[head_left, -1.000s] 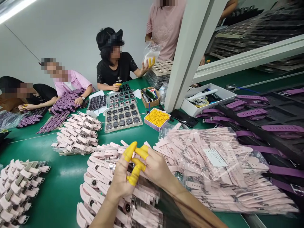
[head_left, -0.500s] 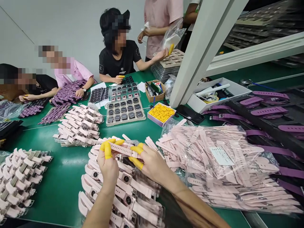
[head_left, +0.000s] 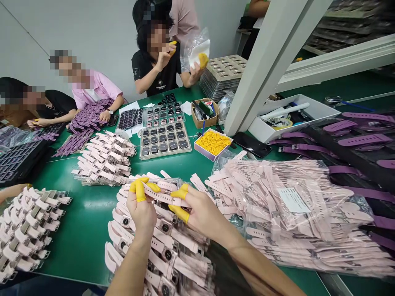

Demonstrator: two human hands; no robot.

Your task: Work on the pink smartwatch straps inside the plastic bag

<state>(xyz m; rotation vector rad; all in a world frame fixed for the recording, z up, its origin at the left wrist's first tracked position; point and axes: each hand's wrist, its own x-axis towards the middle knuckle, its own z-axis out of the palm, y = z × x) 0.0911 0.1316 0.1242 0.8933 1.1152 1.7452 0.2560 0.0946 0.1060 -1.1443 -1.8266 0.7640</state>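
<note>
A pale pink watch strap (head_left: 162,197) with a row of holes stretches between my two hands. My left hand (head_left: 142,207), with yellow finger cots on, pinches its left end. The other end lies between the thumb and fingers of my right hand (head_left: 200,209), also in yellow cots; part of this grip is hidden. Just below both hands is a stacked tray of watches with pink straps (head_left: 168,255), several of their round-sensor backs facing up. To the right of my right hand lies a big clear bag of pink straps (head_left: 271,205) with a white label.
Yellow finger cots fill a small box (head_left: 212,144). Behind my hands sits a tray of dark watch faces (head_left: 165,142). More pink-strapped watches (head_left: 24,230) stand at left, purple straps (head_left: 359,139) at right. A slanted post (head_left: 262,61) rises behind a phone (head_left: 251,144). Co-workers sit across the table.
My hands stay around the strap, the right hand's fingers spread slightly wider. Across the table, a co-worker has drawn the plastic bag closer and raised a hand. Another person's hand appears at the left edge.
</note>
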